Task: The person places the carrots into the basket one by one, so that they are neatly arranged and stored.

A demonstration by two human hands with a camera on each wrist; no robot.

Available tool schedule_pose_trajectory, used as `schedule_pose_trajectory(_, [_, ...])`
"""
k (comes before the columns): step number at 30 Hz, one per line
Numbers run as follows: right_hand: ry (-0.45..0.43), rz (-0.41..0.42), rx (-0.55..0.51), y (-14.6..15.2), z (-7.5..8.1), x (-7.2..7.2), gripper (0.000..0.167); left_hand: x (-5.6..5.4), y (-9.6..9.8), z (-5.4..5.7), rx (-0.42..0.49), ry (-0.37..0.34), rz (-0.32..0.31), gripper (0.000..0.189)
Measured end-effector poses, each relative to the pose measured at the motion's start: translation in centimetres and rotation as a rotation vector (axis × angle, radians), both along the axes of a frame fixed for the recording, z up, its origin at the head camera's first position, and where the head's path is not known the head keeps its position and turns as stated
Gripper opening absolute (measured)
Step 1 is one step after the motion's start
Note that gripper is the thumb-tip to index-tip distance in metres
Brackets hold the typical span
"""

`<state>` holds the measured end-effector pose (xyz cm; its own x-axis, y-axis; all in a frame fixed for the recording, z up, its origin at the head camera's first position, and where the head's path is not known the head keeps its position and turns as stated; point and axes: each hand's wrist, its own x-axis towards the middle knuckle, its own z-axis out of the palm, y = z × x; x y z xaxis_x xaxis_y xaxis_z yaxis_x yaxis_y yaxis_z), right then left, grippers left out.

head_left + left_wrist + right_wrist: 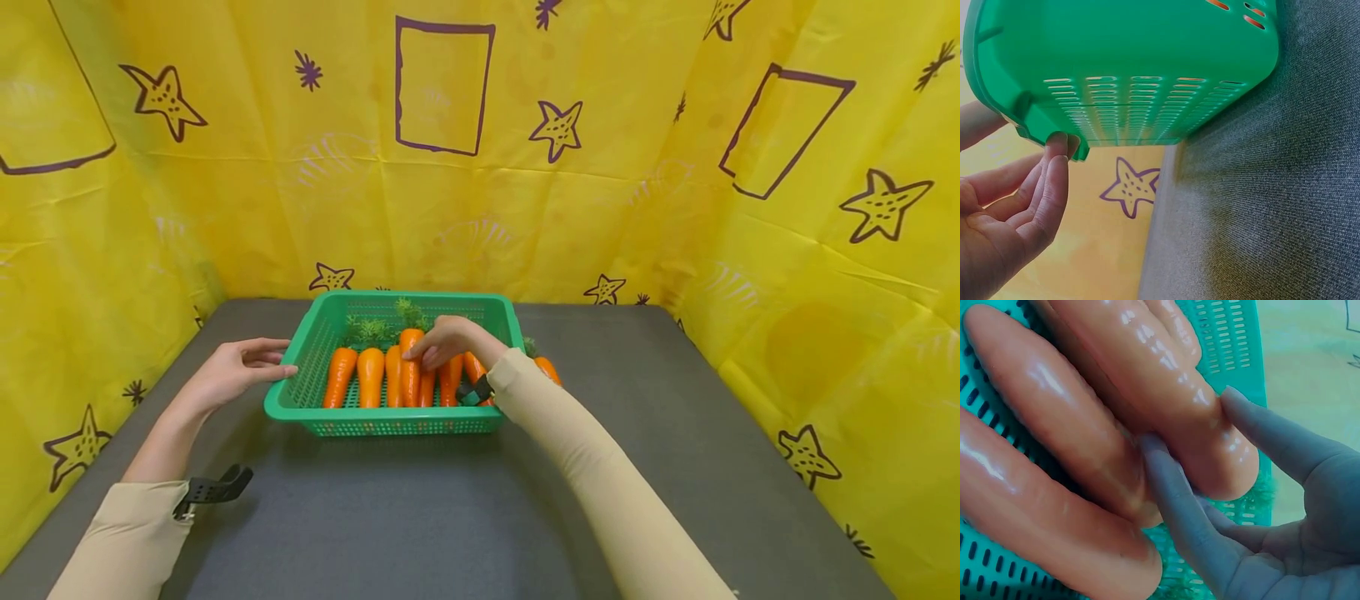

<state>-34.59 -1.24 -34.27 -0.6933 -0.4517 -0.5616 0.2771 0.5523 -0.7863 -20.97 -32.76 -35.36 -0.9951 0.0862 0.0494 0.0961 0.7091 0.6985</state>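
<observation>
A green plastic basket [397, 414] with slotted walls holds several orange carrots with leafy green tops, lying side by side. My right hand [452, 337] reaches over its right side and pinches one carrot [409, 371] near the leafy end. In the right wrist view, the thumb and fingers lie on either side of this glossy carrot [1166, 381], and another carrot [1054, 419] lies beside the fingers. My left hand [234, 372] is at the basket's left side, its fingers curled at the rim [1035, 132] in the left wrist view.
Just outside the basket's right side, another carrot [547, 368] lies on the dark grey table [390, 517]. Yellow cloth [465, 225] with drawn stars and rectangles hangs behind the table and along both sides. A black strap [217, 487] sits at the left sleeve.
</observation>
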Motion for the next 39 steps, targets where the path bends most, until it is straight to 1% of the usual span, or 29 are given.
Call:
schedule_pose_trajectory(4, [0.029,0.030,0.051,-0.1,-0.2,0.0,0.081,-0.1,0.1,0.1,-0.002,-0.005,0.000,0.068])
schedule_pose_trajectory(7, [0.012,0.037,0.057,-0.2,-0.3,0.0,0.082,-0.1,0.1,0.1,-0.003,-0.004,-0.005,0.068])
schedule_pose_trajectory(9, [-0.015,0.022,0.042,-0.2,-0.3,0.0,0.082,-0.1,0.1,0.1,-0.004,-0.002,-0.009,0.067])
schedule_pose_trajectory(12, [-0.015,0.022,0.049,-0.1,-0.1,0.1,0.080,-0.1,0.1,0.2,-0.009,0.003,-0.010,0.067])
schedule_pose_trajectory(14, [-0.008,0.023,0.057,0.0,0.1,0.1,0.076,-0.1,0.1,0.3,-0.011,0.005,-0.010,0.067])
schedule_pose_trajectory(17, [0.008,0.043,0.081,0.3,0.3,0.0,0.065,0.0,0.0,0.3,-0.014,0.002,-0.011,0.067])
schedule_pose_trajectory(19, [0.003,0.046,0.079,0.5,0.4,0.0,0.059,0.0,0.0,0.3,-0.016,-0.003,-0.011,0.067])
schedule_pose_trajectory(22, [-0.005,0.055,0.063,0.9,0.5,-0.1,0.055,0.0,0.0,0.3,-0.018,-0.006,-0.017,0.067])
schedule_pose_trajectory(25, [0.039,0.093,0.064,1.5,0.8,-0.1,0.053,-0.1,0.1,0.2,-0.020,-0.002,-0.025,0.067])
schedule_pose_trajectory(27, [0.087,0.118,0.065,2.0,1.1,0.0,0.051,-0.1,0.1,0.2,-0.020,0.002,-0.033,0.067])
schedule_pose_trajectory(32, [0.160,0.144,0.034,3.3,2.4,0.4,0.046,-0.1,0.1,0.5,-0.030,0.003,-0.024,0.067])
schedule_pose_trajectory(36, [0.181,0.139,0.017,4.1,3.2,0.7,0.044,-0.1,0.0,0.6,-0.033,0.010,-0.026,0.067])
schedule_pose_trajectory(39, [0.187,0.118,-0.004,4.9,3.7,0.8,0.043,-0.2,0.0,0.5,-0.039,0.015,-0.030,0.066])
